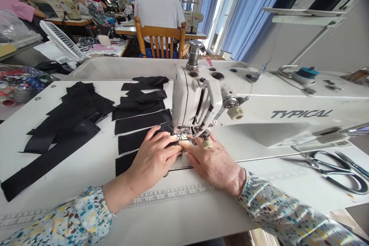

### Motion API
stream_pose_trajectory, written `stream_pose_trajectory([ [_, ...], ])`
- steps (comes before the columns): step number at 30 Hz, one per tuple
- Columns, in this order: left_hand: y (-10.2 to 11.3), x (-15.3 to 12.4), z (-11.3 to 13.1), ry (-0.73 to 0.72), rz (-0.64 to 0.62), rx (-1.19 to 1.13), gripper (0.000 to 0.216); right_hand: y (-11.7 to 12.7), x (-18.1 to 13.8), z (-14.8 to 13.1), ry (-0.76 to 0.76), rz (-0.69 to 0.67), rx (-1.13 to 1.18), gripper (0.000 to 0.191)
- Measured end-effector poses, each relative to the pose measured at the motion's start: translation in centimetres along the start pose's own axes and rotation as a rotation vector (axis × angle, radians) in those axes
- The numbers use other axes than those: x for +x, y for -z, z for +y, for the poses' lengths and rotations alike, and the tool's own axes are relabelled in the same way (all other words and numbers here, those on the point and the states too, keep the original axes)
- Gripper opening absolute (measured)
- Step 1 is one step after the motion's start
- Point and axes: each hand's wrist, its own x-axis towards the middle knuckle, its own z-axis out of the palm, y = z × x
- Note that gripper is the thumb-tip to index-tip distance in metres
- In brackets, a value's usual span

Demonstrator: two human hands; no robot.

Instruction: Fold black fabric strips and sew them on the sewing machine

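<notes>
Both my hands meet at the presser foot point(183, 137) of a white sewing machine point(196, 96). My left hand point(155, 155) is closed, its bent fingers pressing a black fabric strip point(167, 127) beside the foot. On the other side, my right hand point(211, 161) is closed, thumb and fingertips drawn together close to the needle area. Whatever lies between the right fingertips is mostly hidden by the hands and machine head. Several black fabric pieces point(142, 122) lie in a column just left of the machine, some running under my left hand.
A loose pile of black strips point(77, 111) covers the table's left side. A printed ruler scale point(161, 196) runs along the front. Scissors point(331, 167) lie at the right. Beyond the table are a wooden chair point(160, 32), a seated person point(158, 2) and a white fan point(62, 40).
</notes>
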Motion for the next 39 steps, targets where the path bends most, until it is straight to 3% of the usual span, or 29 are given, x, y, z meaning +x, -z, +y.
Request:
stream_pose_trajectory([
  [12,0.8,-1.3,1.1,-0.016,0.014,-0.144,0.021,1.1,-1.5,-1.7,-0.028,-0.061,0.163,0.033],
  [21,1.5,-0.8,-0.8,-0.049,-0.032,-0.166,0.019,1.0,-1.9,-1.8,-0.041,-0.069,0.201,0.035],
  [28,1.4,-0.7,-1.2,-0.081,-0.057,-0.165,0.018,0.9,-2.0,-1.8,-0.051,-0.082,0.194,0.036],
  [39,1.2,-0.1,-1.6,-0.135,-0.109,-0.146,0.024,1.2,-1.9,-1.0,-0.121,-0.054,0.372,0.031],
])
